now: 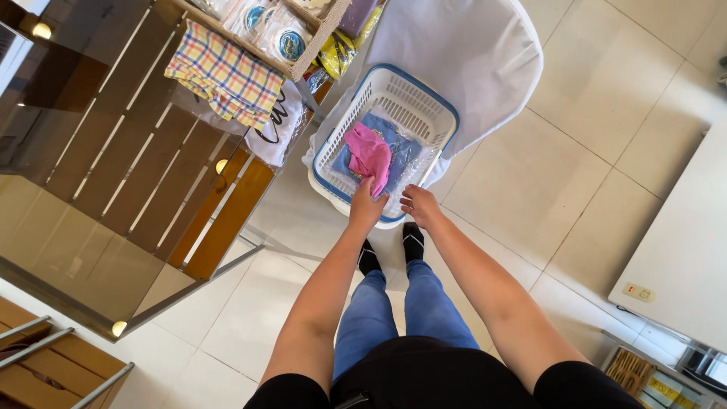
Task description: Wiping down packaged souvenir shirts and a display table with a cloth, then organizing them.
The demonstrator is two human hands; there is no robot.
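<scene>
Gripping pink cloth [369, 155] with your left hand [366, 206], fingers pinched on its lower edge, inside white basket [421, 104]. Right hand [419, 204] loose, unclenched, at basket's near rim. Step looks like handling basket laundry; keep pinch firm.

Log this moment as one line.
left hand: gripping pink cloth | right hand: open, at basket rim | basket: on white-covered chair | blue cloth: inside basket

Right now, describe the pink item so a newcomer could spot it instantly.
Find the white laundry basket with a blue rim on the cloth-draped seat ahead of the person's feet. Inside it, the pink garment lies crumpled on clear-bagged blue clothing, with the left hand gripping its near end. It is the only pink, unbagged piece there.
</scene>
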